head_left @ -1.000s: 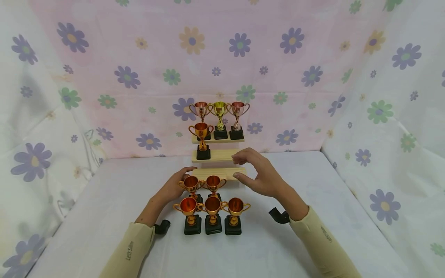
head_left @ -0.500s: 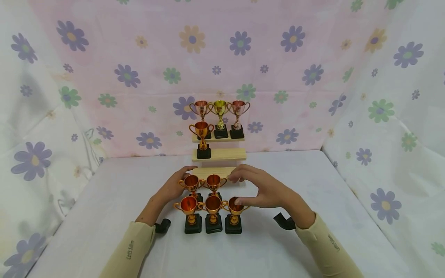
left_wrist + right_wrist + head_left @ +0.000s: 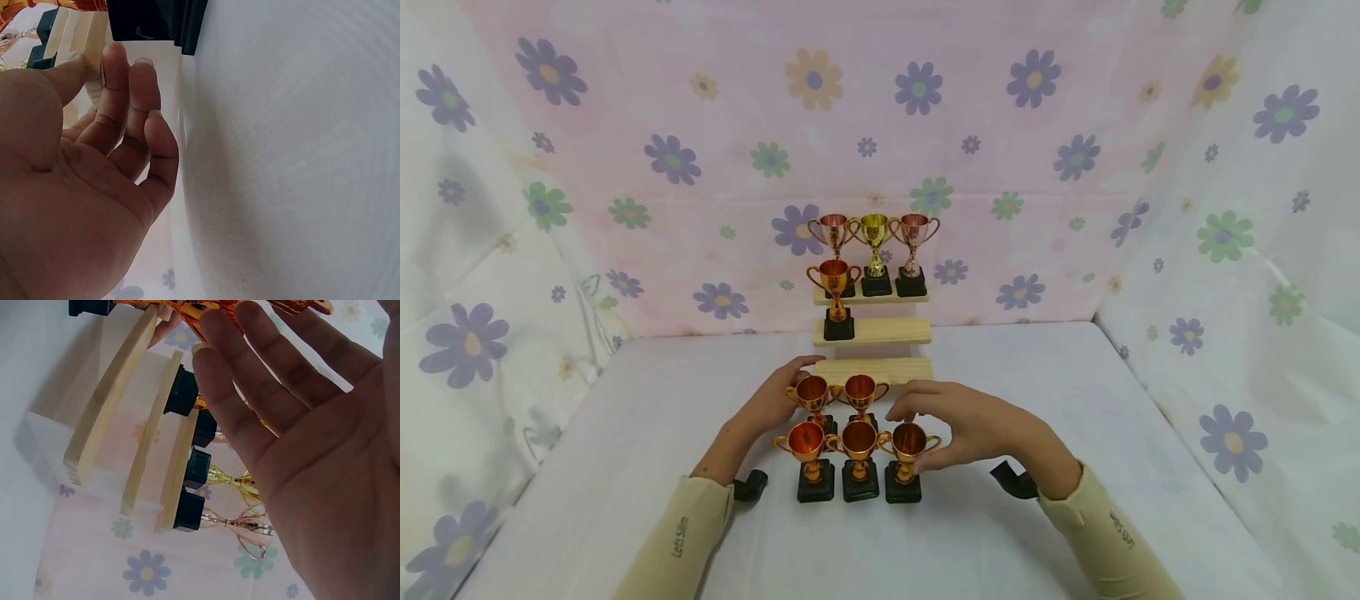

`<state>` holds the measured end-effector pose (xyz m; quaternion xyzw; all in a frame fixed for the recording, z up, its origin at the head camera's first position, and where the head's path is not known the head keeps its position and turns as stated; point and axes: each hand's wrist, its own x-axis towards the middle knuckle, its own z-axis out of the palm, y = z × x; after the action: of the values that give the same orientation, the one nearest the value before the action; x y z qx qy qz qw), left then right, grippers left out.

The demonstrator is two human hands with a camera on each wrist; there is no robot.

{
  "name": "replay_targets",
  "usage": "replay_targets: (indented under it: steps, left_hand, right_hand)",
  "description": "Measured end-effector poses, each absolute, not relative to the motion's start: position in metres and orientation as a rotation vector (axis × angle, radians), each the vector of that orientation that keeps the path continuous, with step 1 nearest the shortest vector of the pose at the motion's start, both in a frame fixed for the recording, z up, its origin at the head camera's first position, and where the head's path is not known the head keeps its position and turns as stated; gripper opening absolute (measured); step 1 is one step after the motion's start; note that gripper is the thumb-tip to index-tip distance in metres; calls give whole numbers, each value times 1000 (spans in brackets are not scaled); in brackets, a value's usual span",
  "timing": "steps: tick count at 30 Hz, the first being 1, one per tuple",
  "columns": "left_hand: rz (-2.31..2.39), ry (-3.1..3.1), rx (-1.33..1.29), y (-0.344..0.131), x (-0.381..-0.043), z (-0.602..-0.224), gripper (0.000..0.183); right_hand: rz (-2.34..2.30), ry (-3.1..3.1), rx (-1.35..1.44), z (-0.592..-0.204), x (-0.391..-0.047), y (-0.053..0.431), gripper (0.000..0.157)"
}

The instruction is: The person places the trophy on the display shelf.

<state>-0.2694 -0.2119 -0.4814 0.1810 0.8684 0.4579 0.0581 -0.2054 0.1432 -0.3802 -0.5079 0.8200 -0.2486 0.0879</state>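
My left hand (image 3: 775,398) is at the left end of the bottom step of a three-step wooden display stand (image 3: 880,368). In the left wrist view its thumb and fingers (image 3: 114,75) hold the board's end. Around the front right bronze trophy cup (image 3: 908,442) reaches my right hand (image 3: 973,423), thumb near the stem and fingers spread behind the cup. Two more bronze trophies (image 3: 859,442) stand in that front row, with two others (image 3: 861,390) just behind. The middle step bears one bronze trophy (image 3: 837,287) at its left.
On the top step stand a gold trophy (image 3: 875,242) in the middle and rose-coloured trophies (image 3: 913,242) on either side. A white cloth (image 3: 700,533) covers the table. Flowered fabric (image 3: 700,108) hangs behind and at both sides.
My right hand has come down and towards me from beside the stand to the front right trophy. My left hand stays at the stand's end.
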Motion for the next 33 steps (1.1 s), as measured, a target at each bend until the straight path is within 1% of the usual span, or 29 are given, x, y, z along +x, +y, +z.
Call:
replay_targets:
  steps: [4, 11, 22, 29, 33]
  left_hand:
    - [1397, 2629, 569, -213, -270, -482, 69]
    - [1394, 2630, 578, -214, -270, -485, 65]
    - [1424, 2615, 573, -213, -266, -482, 67]
    - [1395, 2639, 601, -213, -270, -483, 64]
    - [1388, 2633, 564, -213, -270, -484, 66]
  right_hand:
    - [-698, 2416, -1503, -381, -204, 141, 57]
    - [-672, 2430, -1522, -384, -205, 140, 52]
    - [-677, 2421, -1522, -380, -200, 138, 47]
    - [-697, 2441, -1545, -379, -199, 140, 47]
    - [-691, 2454, -1546, -378, -199, 141, 47]
